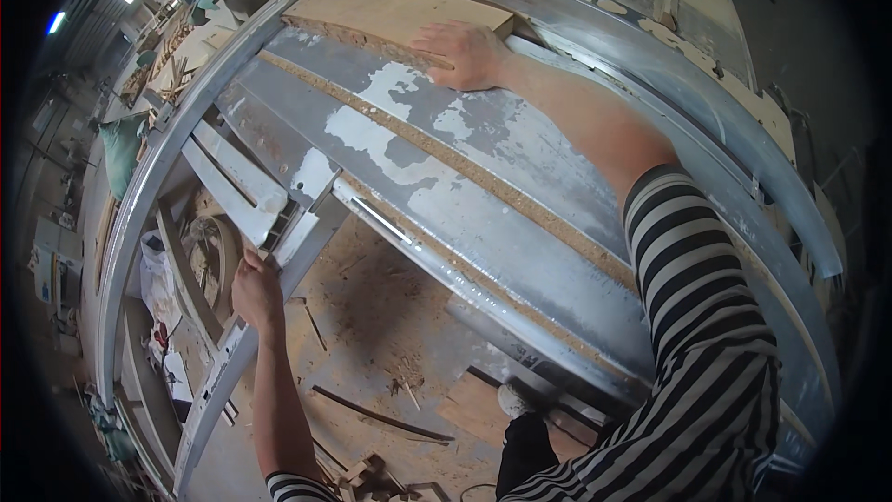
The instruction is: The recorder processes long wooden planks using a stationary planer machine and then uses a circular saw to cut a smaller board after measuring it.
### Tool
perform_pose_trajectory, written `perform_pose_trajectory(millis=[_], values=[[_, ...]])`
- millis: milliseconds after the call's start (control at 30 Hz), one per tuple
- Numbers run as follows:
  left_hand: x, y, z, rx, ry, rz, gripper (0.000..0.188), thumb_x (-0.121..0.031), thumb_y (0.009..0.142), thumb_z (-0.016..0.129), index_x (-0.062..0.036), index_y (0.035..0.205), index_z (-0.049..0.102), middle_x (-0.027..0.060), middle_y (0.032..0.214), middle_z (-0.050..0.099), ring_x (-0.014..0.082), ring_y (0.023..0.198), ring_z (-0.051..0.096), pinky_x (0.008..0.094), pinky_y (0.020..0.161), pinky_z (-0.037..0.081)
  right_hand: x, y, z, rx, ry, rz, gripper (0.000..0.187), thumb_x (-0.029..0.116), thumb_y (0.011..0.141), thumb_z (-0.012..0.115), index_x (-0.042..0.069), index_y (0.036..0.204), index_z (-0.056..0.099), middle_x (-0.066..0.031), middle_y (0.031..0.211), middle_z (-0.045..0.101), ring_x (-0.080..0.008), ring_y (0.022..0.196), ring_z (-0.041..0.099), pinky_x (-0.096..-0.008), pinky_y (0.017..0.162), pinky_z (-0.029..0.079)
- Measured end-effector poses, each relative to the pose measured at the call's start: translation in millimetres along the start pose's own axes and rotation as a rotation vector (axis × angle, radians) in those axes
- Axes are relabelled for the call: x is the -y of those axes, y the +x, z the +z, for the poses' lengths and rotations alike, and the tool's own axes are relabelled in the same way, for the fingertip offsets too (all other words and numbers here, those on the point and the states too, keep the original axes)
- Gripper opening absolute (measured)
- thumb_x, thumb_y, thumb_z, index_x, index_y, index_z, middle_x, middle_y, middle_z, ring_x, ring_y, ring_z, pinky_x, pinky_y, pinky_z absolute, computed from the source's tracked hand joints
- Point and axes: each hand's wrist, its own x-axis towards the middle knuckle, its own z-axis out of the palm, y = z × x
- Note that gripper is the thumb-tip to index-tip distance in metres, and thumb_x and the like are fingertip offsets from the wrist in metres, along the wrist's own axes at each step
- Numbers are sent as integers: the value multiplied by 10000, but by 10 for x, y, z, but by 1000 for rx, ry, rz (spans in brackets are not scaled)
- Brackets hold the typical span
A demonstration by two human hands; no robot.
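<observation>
A thick pale wooden board lies at the far side of the grey metal machine table, whose paint is worn in patches. My right hand rests over its near edge, with the fingers laid on top and the thumb low by the front face. At the left, my left hand is closed just beneath the end of a slotted white metal bracket. What sits inside those fingers is hidden. A pale metal bar passes beside that hand.
Sawdust-filled grooves run along the table. A long curved-looking metal rail stands behind the board. Left, a metal frame bows around curved wooden pieces. Wood scraps and a dark strip litter the floor near my shoe.
</observation>
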Motion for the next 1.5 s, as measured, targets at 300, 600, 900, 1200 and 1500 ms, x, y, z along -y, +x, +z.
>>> perform_pose_trajectory(millis=[300, 600, 900, 1200, 1500], values=[[-13, 12, -59, 67, -33, -7, 460, -389, 1015, 384, -87, 944, 723, 208, 880, 706, 429, 836, 682, 517, 756, 530, 729, 265, 27, -110, 33, 52, 358, 242, 764, 612, 74, 1075, 669, -156, 1077, 652, -322, 1081, 616, -457, 955, 482], [63, 1, -59, 86, -26, 45, 456, -383, 1008, 382, -72, 925, 704, 215, 854, 702, 428, 814, 678, 518, 734, 526, 1439, 64, -228, 10, 97, 175, 408, 192, 754, 630, 50, 1136, 648, -142, 1176, 636, -302, 1146, 590, -405, 958, 476], [112, 26, 97, 31, -13, 16, 351, -359, 993, 454, -72, 974, 656, 215, 856, 697, 427, 821, 673, 508, 717, 520, 1416, -32, -267, -119, 96, 174, 465, 282, 740, 707, 105, 1165, 649, -69, 1247, 624, -238, 1225, 544, -518, 1068, 304], [-1264, 1099, 264, -194, -1025, 508, 260, -37, 993, 550, 32, 1242, 576, 125, 1109, 643, 205, 1035, 622, 304, 899, 486, 1349, -34, -275, -170, 87, 189, 289, 119, 728, 648, 65, 1011, 676, -87, 1081, 669, -275, 1074, 628, -417, 959, 460], [-4519, 2832, 870, 242, -398, 1418, 244, -120, 901, 586, -31, 1123, 635, 207, 1182, 637, 402, 1062, 636, 492, 870, 530, 1384, -70, -520, 132, 145, 327, 435, 86, 725, 675, 69, 1159, 688, -100, 1282, 644, -277, 1260, 572, -452, 1090, 388]])
